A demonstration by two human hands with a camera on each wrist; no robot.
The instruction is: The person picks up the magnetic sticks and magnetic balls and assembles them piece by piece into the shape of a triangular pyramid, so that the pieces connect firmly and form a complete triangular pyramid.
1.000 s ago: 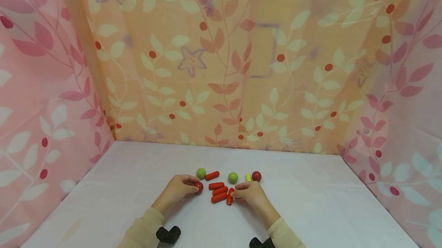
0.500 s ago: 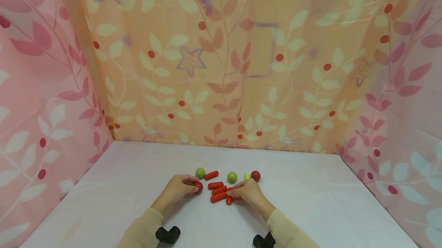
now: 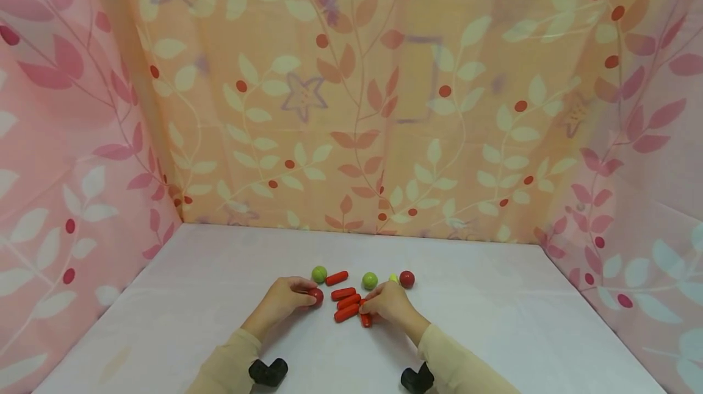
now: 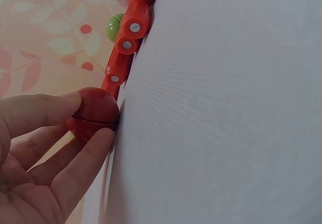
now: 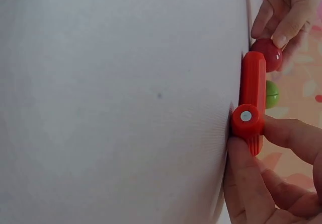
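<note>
On the left of the white table, my left hand [image 3: 281, 302] holds a dark red ball [image 4: 95, 112] between thumb and fingers, low at the table surface. My right hand [image 3: 394, 305] pinches a red rod [image 5: 246, 117] whose near end carries a silvery disc; the head view shows only part of this rod past my fingers. Just left of it, several red rods [image 3: 347, 313] lie side by side at a slant, pale discs in their ends. They lie between my two hands.
Behind the hands lie a green ball [image 3: 319, 274], another red rod [image 3: 337, 278], a second green ball [image 3: 370, 280] and a red ball [image 3: 407, 279]. A yellow-green piece [image 3: 393, 279] is partly hidden by my right hand. Patterned curtains [image 3: 351, 138] enclose the table [image 3: 494, 308].
My right hand has shifted left and a little away from me, covering more of the upright-lying red rod and the yellow-green piece. The left hand and its ball stay in place.
</note>
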